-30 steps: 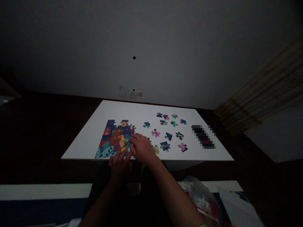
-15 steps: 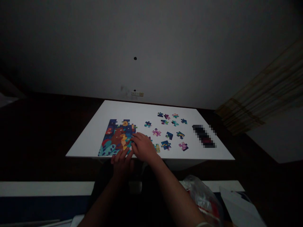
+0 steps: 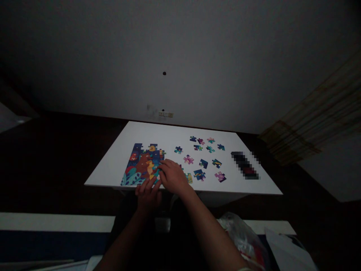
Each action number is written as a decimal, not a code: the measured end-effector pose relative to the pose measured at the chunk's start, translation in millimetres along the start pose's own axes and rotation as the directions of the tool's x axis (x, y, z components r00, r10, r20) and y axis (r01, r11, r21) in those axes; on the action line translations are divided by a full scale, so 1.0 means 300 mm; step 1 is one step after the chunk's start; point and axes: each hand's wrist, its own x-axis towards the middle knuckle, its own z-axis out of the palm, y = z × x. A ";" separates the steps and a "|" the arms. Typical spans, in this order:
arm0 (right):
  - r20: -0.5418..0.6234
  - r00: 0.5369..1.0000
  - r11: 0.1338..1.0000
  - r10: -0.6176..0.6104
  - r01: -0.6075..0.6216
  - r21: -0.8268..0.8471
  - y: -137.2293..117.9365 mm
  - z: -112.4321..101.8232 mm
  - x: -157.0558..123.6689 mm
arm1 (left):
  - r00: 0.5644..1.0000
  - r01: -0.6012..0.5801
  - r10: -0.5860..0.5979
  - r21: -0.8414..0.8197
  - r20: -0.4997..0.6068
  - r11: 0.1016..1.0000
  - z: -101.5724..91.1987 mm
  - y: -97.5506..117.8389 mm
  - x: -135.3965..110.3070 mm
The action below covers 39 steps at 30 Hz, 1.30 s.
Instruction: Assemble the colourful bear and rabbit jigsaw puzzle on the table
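A partly joined jigsaw puzzle [image 3: 142,163] with a brown bear in a dark blue scene lies flat on the left of the white table [image 3: 113,148]. At its right edge, my right hand [image 3: 175,177] is closed, with thumb and fingers bent down on a puzzle piece mostly hidden beneath them. My left hand [image 3: 148,194] rests at the table's front edge, its outstretched fingers lying on the bottom of the puzzle. Partly covered by my right hand, a yellow-green puzzle piece [image 3: 188,177] lies just to its right.
Several loose pieces, among them a pink piece [image 3: 188,159] and a dark blue piece [image 3: 199,175], are scattered right of the puzzle. A pixelated dark object [image 3: 244,165] is at the table's right. A clear plastic bag [image 3: 239,233] sits beside my right forearm.
The camera view has shifted slightly, so the table appears a little lower and to the right. Both hands stay at the puzzle in almost the same pose.
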 end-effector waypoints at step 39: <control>0.002 1.000 1.000 0.005 -0.005 0.007 -0.001 0.001 -0.001 | 0.998 0.017 -0.016 -0.019 0.054 1.000 -0.005 -0.006 -0.023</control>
